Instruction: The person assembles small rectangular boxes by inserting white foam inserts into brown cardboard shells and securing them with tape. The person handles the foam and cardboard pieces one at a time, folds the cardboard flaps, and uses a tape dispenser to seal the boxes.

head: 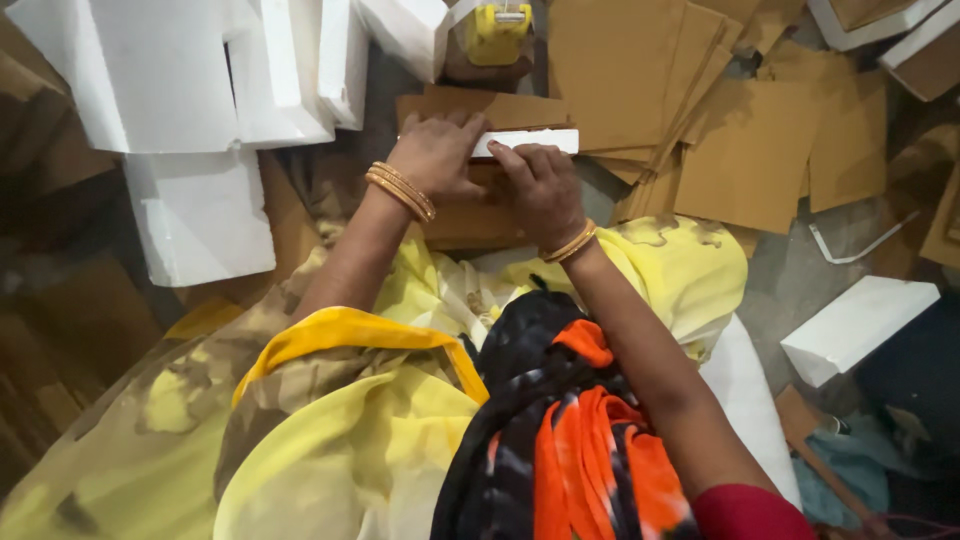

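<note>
Left hand: you are pressing your left hand point(437, 155) flat, fingers spread, on the left end of the strip point(528, 141); it is pinning, not clenching.
Right hand: your right hand point(541, 185) is pinching the strip's near edge with curled fingertips, so it is grasping the strip.
Strip: one thin white piece is lying across the brown card point(478, 205) in front of you, just below the tape gun point(494, 32).
Handling: it is looking light and stiff, likely foam, so it is probably going to dent or snap under a hard squeeze; you are best holding it by the long edges, near both ends.
Card: it is lying under both hands, flat and rigid-looking.
Foam blocks: about four large white ones are sitting at the upper left point(150, 70), and one small block point(858, 327) is lying apart at the right.
Sheets: a loose pile of brown sheets point(745, 150) is spreading to the right; I cannot count them.
Bangles: two are showing on each wrist.
</note>
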